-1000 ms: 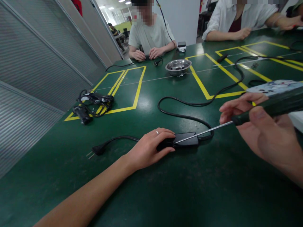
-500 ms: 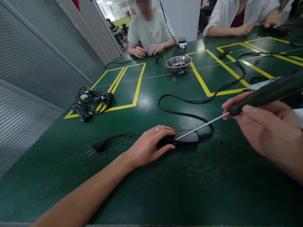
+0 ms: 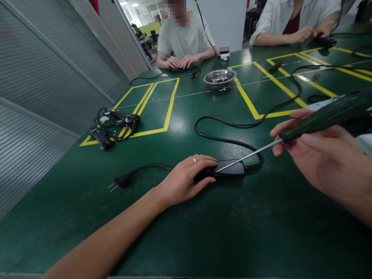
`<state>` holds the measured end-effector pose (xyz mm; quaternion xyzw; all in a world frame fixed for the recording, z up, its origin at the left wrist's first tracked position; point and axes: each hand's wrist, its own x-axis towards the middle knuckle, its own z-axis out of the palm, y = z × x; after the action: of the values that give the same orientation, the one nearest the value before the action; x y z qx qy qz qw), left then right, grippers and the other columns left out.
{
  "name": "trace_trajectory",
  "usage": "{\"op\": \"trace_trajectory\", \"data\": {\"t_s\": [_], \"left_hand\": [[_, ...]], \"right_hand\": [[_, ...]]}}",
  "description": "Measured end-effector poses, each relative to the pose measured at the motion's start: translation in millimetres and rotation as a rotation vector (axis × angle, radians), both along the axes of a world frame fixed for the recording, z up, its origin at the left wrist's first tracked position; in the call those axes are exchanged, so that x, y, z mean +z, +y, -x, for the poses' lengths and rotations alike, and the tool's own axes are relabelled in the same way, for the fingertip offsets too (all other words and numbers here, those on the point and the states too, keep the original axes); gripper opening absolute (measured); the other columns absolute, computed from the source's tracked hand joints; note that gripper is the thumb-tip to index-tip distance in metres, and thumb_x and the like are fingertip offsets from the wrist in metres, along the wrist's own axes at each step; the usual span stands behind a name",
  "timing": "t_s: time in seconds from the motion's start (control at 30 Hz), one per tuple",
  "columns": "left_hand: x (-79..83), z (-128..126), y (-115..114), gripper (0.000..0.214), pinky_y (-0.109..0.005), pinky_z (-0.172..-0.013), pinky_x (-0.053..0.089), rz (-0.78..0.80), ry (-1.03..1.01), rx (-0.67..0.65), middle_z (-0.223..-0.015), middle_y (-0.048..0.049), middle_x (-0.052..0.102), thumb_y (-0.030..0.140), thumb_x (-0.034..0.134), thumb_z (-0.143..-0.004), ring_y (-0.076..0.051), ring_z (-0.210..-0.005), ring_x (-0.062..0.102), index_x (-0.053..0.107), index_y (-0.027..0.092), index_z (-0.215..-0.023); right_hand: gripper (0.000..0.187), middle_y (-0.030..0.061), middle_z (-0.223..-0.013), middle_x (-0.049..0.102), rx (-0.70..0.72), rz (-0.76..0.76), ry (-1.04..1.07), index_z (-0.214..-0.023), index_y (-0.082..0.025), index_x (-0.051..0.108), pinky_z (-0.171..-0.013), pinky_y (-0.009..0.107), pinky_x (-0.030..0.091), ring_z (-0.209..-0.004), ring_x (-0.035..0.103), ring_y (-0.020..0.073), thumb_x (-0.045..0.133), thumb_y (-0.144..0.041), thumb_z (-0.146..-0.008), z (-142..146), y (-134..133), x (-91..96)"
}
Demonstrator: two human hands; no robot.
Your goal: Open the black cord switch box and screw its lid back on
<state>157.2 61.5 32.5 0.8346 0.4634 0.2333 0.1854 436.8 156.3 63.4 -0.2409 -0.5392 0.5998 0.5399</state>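
Note:
A black power adapter (image 3: 231, 168) lies on the green table, with cords running from both ends. My left hand (image 3: 186, 179), with a ring on one finger, grips the adapter's left part and hides some of it. In my right hand (image 3: 325, 155) is a screwdriver (image 3: 334, 116) with a dark green handle, held between thumb and fingers. Its metal shaft slants down to the left, and the tip touches the adapter's top close to my left fingertips. A two-pin plug (image 3: 122, 180) rests left of my left hand.
A metal bowl (image 3: 219, 79) with small items stands farther back. Coiled black cables with a cylindrical part (image 3: 102, 138) lie at left. One black cord (image 3: 226, 124) loops across the table. Two co-workers sit opposite, their hands on black items. Yellow tape (image 3: 166, 112) marks the table (image 3: 186, 248).
The screwdriver handle and my right-hand fingers have shifted slightly; the tip stays on the adapter. My left hand holds its place. The co-worker at far right has moved a dark item nearer.

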Motion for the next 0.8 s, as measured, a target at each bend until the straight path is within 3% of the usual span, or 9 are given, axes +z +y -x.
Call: {"op": "trace_trajectory", "data": {"t_s": [0.33,0.47,0.57,0.67,0.8], "left_hand": [[-3.2,-0.8,-0.6,0.035,-0.043,-0.100,0.048,-0.028,0.018,0.033,-0.131,-0.0113,0.056,0.026,0.055,-0.094,-0.022,-0.119,0.054,0.050,0.019,-0.128],[-2.4,-1.2,-1.2,0.026,-0.041,-0.099,0.049,-0.069,0.002,0.049,-0.130,-0.0111,0.055,0.025,0.058,-0.093,-0.021,-0.118,0.055,0.054,0.019,-0.118],[-1.9,-1.4,-1.2,0.018,-0.040,-0.096,0.050,-0.098,-0.014,0.041,-0.127,-0.0107,0.058,0.024,0.060,-0.092,-0.021,-0.114,0.057,0.056,0.018,-0.108],[-2.1,-1.2,-0.8,0.012,-0.038,-0.093,0.051,-0.126,-0.012,0.025,-0.125,-0.0094,0.060,0.022,0.061,-0.091,-0.020,-0.110,0.059,0.057,0.018,-0.101],[-2.6,-0.6,0.2,0.018,-0.038,-0.092,0.050,-0.141,0.005,0.000,-0.125,-0.0082,0.060,0.020,0.060,-0.091,-0.019,-0.108,0.058,0.057,0.019,-0.109]], "right_hand": [[0.007,0.0022,-0.082,0.063,-0.156,-0.101,-0.115,-0.083,-0.022,0.069,-0.058,0.033,0.049,-0.078,0.060,0.0170,0.066,-0.016,-0.081,5.0,0.3,-1.0],[0.017,0.0046,-0.091,0.064,-0.079,-0.004,0.011,-0.098,-0.023,0.067,-0.057,0.033,0.050,-0.094,0.062,0.0226,0.060,-0.016,-0.083,3.3,1.1,-2.9],[0.028,0.0082,-0.098,0.069,-0.026,0.040,0.023,-0.107,-0.021,0.065,-0.060,0.034,0.051,-0.092,0.064,0.0230,0.060,-0.013,-0.081,2.0,0.0,-2.9],[0.024,0.0078,-0.095,0.071,-0.071,0.063,-0.007,-0.102,-0.021,0.067,-0.060,0.031,0.051,-0.086,0.064,0.0200,0.062,-0.012,-0.080,2.7,0.2,-2.0],[0.017,0.0056,-0.091,0.070,-0.133,0.132,0.033,-0.095,-0.021,0.069,-0.057,0.026,0.049,-0.083,0.063,0.0166,0.065,-0.014,-0.080,3.2,7.3,1.0]]}}
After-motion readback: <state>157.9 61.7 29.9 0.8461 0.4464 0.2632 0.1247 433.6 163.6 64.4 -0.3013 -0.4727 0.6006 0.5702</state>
